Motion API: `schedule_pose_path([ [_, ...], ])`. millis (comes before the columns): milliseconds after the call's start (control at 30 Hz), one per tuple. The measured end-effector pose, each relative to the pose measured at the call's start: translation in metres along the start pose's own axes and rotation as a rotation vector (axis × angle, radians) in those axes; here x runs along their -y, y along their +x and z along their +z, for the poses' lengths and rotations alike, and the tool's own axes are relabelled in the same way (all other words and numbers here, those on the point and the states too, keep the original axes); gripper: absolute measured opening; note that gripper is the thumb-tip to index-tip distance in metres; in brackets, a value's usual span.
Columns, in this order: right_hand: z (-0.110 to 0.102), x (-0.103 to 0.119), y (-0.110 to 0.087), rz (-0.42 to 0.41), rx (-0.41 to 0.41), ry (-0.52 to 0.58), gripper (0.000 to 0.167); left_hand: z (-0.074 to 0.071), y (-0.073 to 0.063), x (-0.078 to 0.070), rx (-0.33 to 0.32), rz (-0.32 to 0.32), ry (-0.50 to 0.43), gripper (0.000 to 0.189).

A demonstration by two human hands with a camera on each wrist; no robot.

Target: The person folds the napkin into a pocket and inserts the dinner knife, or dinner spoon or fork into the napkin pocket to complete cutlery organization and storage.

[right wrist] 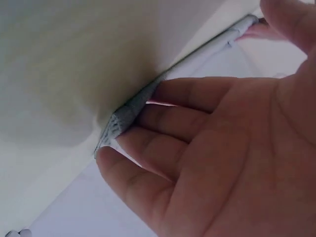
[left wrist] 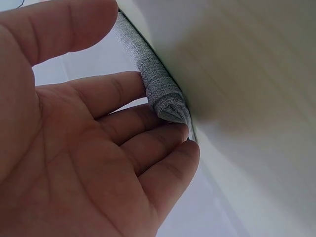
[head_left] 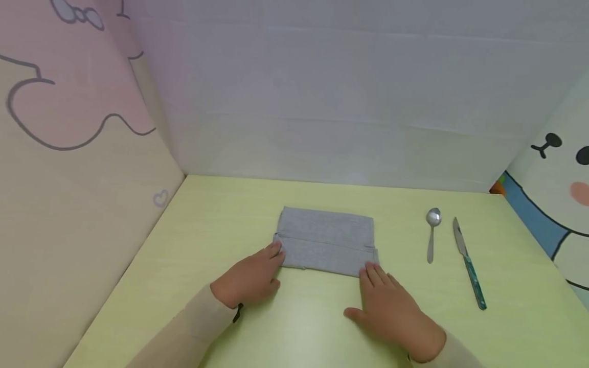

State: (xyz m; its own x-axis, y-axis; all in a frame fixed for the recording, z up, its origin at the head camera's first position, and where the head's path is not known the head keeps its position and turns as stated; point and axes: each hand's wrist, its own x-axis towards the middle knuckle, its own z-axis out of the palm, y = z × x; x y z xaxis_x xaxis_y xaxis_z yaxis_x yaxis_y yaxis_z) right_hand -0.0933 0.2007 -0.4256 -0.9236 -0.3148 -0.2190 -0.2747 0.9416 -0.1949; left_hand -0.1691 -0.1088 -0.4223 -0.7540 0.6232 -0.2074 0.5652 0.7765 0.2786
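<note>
A grey cloth (head_left: 326,237), folded into a flat rectangle, lies on the pale yellow-green table (head_left: 313,317). A fold line runs across it, and its near strip is slightly wider than the far part. My left hand (head_left: 252,276) touches the near left corner with its fingertips, the thumb held off to the side. At the near right corner, the fingers of my right hand (head_left: 388,309) lie straight on the edge, thumb spread toward the middle. Both wrist views show the thick, layered end of the cloth (left wrist: 160,89) against the fingertips.
Right of the cloth, a metal spoon (head_left: 432,232) lies with its bowl pointing away. Beside it is a knife (head_left: 469,266) with a green handle. A pale wall (head_left: 331,112) closes off the back, and cartoon-printed panels (head_left: 83,204) flank both sides.
</note>
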Motion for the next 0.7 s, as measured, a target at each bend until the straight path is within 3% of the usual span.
schedule_pose_path([
  [133, -0.010, -0.007, 0.006, -0.010, -0.014, 0.003, 0.082, 0.000, 0.002, 0.003, -0.039, 0.005, -0.010, 0.054],
  [233, -0.020, -0.019, 0.018, 0.005, -0.061, 0.060, 0.062, -0.002, 0.006, 0.008, -0.092, -0.008, -0.009, 0.046],
  [367, -0.032, -0.040, 0.038, 0.034, -0.134, 0.161, 0.046, -0.010, 0.016, 0.015, -0.177, -0.068, -0.131, 0.031],
  [500, -0.041, -0.060, 0.060, 0.089, -0.142, 0.213, 0.048, -0.022, 0.033, 0.023, -0.226, -0.180, -0.269, 0.024],
  [700, -0.045, -0.084, 0.093, 0.188, -0.058, 0.298, 0.072, -0.034, 0.066, 0.042, -0.152, -0.339, -0.358, 0.038],
])
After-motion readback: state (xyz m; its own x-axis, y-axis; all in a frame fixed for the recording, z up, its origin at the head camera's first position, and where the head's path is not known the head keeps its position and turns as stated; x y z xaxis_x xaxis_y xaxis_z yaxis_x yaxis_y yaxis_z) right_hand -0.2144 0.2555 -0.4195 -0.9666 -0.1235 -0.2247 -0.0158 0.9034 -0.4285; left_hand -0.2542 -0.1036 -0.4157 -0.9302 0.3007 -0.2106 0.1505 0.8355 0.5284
